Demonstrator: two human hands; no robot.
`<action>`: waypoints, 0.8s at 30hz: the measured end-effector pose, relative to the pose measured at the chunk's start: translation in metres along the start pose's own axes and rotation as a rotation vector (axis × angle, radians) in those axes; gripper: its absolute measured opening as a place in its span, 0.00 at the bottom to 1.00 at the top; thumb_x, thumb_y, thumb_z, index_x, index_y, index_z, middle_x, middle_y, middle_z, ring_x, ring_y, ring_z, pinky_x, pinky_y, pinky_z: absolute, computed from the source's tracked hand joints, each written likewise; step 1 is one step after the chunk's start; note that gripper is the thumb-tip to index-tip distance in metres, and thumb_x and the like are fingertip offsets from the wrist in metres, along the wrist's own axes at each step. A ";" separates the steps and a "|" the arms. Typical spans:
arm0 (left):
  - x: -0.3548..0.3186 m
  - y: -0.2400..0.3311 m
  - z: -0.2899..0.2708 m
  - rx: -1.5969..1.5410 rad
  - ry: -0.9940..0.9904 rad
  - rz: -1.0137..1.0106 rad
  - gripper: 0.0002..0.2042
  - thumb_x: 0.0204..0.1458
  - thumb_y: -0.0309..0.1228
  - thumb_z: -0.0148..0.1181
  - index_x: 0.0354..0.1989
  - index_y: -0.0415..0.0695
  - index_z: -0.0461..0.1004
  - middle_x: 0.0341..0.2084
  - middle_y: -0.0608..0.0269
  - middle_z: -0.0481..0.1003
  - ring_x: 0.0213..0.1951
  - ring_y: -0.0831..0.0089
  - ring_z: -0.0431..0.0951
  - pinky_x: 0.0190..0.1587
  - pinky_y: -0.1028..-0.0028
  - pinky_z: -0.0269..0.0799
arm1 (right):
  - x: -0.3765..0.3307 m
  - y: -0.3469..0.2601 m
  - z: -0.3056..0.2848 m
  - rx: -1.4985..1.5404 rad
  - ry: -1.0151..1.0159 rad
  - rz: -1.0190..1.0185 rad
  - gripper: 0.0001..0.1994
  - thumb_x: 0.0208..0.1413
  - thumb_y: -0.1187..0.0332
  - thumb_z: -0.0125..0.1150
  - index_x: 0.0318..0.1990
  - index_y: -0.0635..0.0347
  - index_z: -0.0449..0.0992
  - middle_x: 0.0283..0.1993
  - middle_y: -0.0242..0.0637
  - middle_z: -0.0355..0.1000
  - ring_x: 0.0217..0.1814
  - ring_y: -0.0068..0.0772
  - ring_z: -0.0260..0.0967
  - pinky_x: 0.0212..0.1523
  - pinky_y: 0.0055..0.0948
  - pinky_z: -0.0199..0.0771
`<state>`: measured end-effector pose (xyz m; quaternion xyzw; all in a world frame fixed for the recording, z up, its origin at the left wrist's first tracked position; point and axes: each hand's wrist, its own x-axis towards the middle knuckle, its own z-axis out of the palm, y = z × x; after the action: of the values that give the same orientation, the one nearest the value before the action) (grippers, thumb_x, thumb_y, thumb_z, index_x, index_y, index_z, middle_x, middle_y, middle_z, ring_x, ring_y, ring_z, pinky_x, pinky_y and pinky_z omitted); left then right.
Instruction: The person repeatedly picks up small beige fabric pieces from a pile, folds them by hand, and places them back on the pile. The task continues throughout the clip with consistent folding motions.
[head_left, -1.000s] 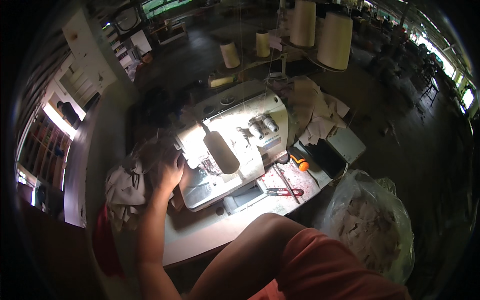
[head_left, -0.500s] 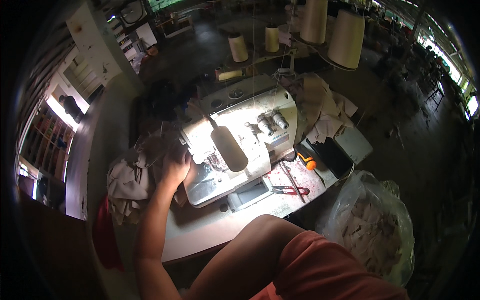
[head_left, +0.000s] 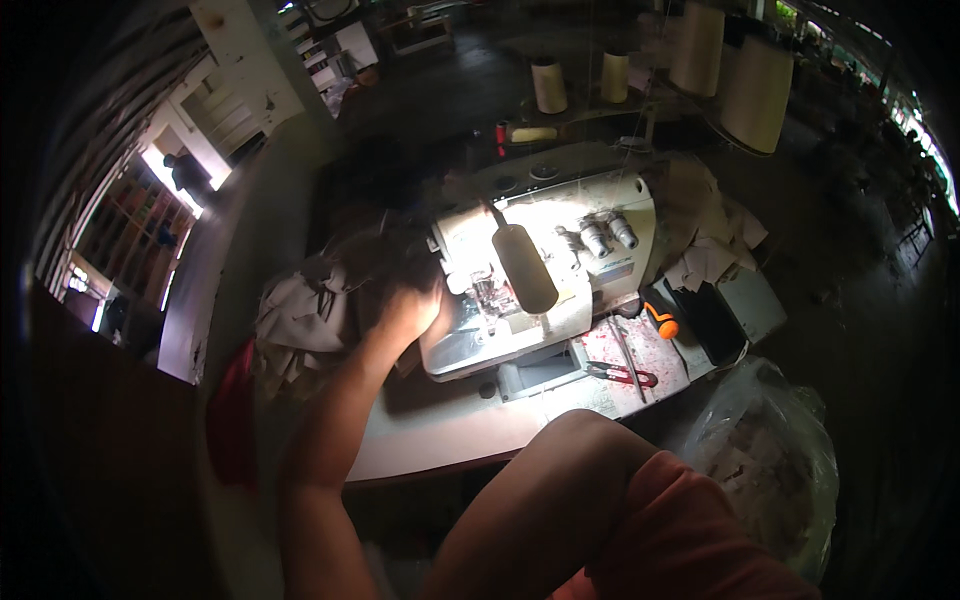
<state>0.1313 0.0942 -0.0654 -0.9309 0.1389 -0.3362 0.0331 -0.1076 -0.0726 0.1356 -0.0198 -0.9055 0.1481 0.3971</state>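
I get a mostly dim view, with one hard pool of light on the sewing machine, whose front burns out to white. That light spills over the table and catches the near side of the left hand, which looks slightly blurred. White light glares through a doorway at far left and along the right rim. The thread cones and the plastic bag sit in soft, murky shadow. Toward my edges straight lines bow, and the corners fall black.
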 end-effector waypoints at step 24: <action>0.046 0.068 -0.338 -0.818 -0.041 0.356 0.19 0.46 0.45 0.49 0.38 0.42 0.68 0.29 0.54 0.69 0.33 0.66 0.69 0.40 0.67 0.65 | 0.018 -0.026 0.018 -0.008 -0.056 -0.060 0.15 0.43 0.59 0.48 0.26 0.63 0.73 0.30 0.50 0.69 0.30 0.46 0.68 0.30 0.40 0.66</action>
<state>-0.0656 0.0269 0.2132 -0.8355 0.4179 -0.2241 -0.2775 -0.1307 -0.0992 0.1444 0.0098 -0.9170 0.1330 0.3759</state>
